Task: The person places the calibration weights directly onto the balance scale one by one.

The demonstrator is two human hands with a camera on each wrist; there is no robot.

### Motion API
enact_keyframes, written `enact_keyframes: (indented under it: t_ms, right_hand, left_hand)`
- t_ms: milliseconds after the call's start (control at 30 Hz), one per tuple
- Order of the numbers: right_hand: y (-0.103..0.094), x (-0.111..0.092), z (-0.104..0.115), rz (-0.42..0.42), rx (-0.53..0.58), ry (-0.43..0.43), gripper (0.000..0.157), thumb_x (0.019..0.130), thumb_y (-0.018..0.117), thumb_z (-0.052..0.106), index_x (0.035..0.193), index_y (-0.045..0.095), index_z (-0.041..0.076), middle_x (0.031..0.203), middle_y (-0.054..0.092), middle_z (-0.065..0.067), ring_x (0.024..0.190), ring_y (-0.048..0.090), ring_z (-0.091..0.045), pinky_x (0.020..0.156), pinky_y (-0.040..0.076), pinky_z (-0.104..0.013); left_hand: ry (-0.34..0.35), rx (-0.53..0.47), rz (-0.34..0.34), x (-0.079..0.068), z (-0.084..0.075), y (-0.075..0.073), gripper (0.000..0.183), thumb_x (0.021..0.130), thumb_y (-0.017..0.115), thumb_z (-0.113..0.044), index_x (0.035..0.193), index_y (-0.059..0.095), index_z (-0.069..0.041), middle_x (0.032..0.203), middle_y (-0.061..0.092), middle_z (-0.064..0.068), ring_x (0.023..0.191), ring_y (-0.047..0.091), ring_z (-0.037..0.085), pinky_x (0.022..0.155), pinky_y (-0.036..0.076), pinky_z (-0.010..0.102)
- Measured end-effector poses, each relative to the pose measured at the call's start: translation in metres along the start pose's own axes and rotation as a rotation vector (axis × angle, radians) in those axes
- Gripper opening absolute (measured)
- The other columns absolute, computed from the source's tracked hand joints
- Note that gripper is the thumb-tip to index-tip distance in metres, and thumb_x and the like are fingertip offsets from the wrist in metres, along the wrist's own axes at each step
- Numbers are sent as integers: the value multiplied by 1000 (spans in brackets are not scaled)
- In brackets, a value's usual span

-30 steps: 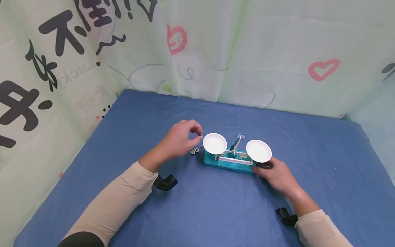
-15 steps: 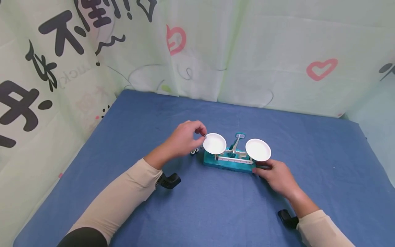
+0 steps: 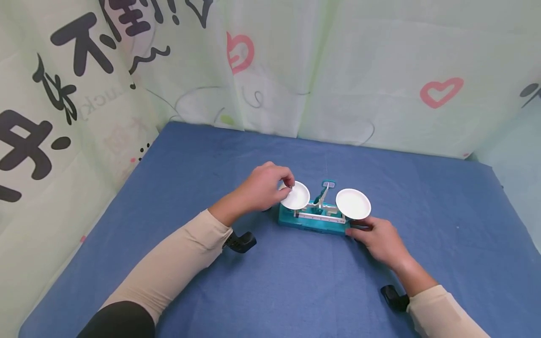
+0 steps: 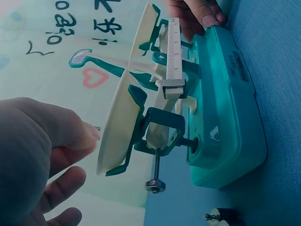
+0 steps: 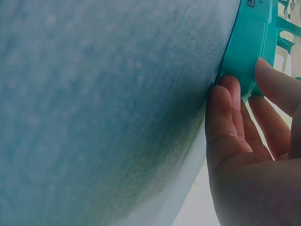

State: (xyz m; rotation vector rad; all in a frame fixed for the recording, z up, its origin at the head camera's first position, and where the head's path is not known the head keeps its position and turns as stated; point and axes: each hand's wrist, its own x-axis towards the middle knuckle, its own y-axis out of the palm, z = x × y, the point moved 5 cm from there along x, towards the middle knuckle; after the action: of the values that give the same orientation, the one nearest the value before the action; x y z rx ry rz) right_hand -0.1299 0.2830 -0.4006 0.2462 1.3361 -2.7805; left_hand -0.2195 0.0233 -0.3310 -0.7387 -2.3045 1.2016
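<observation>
With 12 o'clock pointing away from the person and the balance (image 3: 313, 226) at the centre of the dial, the balance stands on the tabletop (image 3: 296, 286), its left pan (image 3: 300, 199) at 11, its right pan (image 3: 353, 203) at 2 and its pointer (image 3: 328, 184) just past 12.

The left hand (image 3: 266, 188) is at 10, thumb and finger pinching a tiny metal piece (image 4: 98, 128); the remaining fingers are bent. Its fingertips cover the left edge of the left pan in the head view; whether the piece touches the pan I cannot tell. The right hand (image 3: 382, 239), between 3 and 4, grips the near right end of the base (image 5: 251, 42), with the right pan jutting out above its fingers.

Some weights (image 4: 223, 216) lie on the tabletop near 9, just beside the base; the left hand hides nearly all of them from above, and the left wrist view catches only part, so their number is unclear. In that view a screw knob (image 4: 155, 185) sticks out beyond the left pan.

Black wrist cameras hang at the cuffs: one (image 3: 241, 242) around 8, one (image 3: 395, 298) between 4 and 5. Beyond the tabletop hangs a pale curtain (image 3: 359, 70), with dark lettering (image 3: 78, 42) towards 10 and a pink heart (image 3: 427, 96) between 1 and 2.
</observation>
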Motion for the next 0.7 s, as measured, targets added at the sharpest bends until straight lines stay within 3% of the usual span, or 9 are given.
enact_keyframes:
  t_ms: [133, 333, 700]
  right_hand:
    - [-1, 0, 0, -2, -1, 0, 45, 92, 73, 24, 121, 66, -9, 118, 67, -26, 108, 63, -40, 85, 51, -51]
    - [-1, -1, 1, -3, -2, -6, 44, 92, 73, 24, 120, 66, -9, 117, 67, -25, 108, 63, -40, 85, 51, -51]
    - [0, -1, 1, -7, 12, -7, 44, 92, 73, 23, 120, 66, -9, 117, 67, -25, 108, 63, -40, 85, 51, -52]
  left_hand:
    - [8, 76, 37, 4, -4, 1, 12, 94, 67, -12, 105, 72, -13, 104, 69, -3, 100, 54, 20, 92, 43, 43]
    - [33, 181, 68, 7, -9, 4, 15, 95, 62, -10, 104, 73, -17, 105, 70, -5, 97, 54, 19, 86, 44, 40]
    - [-8, 216, 93, 13, -11, 8, 18, 97, 58, -10, 104, 72, -18, 103, 68, -6, 95, 50, 18, 87, 40, 41]
